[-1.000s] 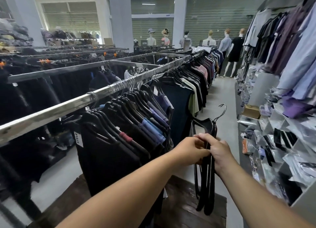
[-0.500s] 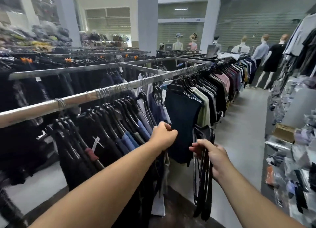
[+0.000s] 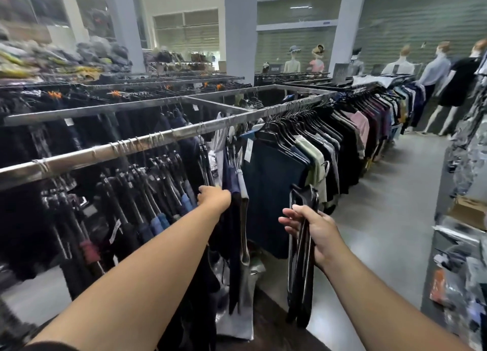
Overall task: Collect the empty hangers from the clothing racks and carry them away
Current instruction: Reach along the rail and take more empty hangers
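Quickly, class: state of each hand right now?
Left hand: in among the hanging clothes, fingers hidden, cannot be told.
Right hand: closed round a bundle of black hangers.

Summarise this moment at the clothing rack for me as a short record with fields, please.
Setting: clothing shop aisle
Left hand: reaching among hanging garments on the rack rail; fingers hidden
Right hand: grips black hangers, which hang down
Task state: hangers gathered, not yet carried away
Background: mannequins by the far wall
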{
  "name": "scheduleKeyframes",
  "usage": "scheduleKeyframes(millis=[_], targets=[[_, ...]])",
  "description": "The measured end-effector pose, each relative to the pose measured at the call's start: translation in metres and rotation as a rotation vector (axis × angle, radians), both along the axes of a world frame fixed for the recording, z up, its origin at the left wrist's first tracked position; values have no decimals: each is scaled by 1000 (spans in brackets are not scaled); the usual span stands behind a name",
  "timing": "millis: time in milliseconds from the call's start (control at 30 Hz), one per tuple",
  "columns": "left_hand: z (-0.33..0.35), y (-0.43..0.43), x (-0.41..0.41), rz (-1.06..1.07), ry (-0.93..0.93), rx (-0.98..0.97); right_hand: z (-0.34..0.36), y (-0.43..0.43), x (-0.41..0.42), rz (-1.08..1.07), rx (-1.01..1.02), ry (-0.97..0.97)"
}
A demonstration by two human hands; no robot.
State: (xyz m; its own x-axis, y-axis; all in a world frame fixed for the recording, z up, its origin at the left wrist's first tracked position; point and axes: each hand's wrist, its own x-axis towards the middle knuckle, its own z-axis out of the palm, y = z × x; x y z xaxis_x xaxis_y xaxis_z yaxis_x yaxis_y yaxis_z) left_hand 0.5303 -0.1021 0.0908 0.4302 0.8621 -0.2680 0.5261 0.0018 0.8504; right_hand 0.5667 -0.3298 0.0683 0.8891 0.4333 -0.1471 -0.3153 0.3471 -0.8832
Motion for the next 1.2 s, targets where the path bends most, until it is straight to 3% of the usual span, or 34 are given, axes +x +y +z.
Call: scheduleKeyframes(millis=[200,533,667,867,1200], targets=[[-15,7,6,18,-29,69,0,1,10,32,4,14],[3,-9,-10,63,-306,101,-1,2,9,76,26,13],[16,-31,-23,46,-392,205,2,3,6,87,39,-3],[35,-93,-51,-86,-500,350,11,3,8,81,71,-25],[31,-175,-61,-316,-512,446,32,-5,14,105,173,-24]])
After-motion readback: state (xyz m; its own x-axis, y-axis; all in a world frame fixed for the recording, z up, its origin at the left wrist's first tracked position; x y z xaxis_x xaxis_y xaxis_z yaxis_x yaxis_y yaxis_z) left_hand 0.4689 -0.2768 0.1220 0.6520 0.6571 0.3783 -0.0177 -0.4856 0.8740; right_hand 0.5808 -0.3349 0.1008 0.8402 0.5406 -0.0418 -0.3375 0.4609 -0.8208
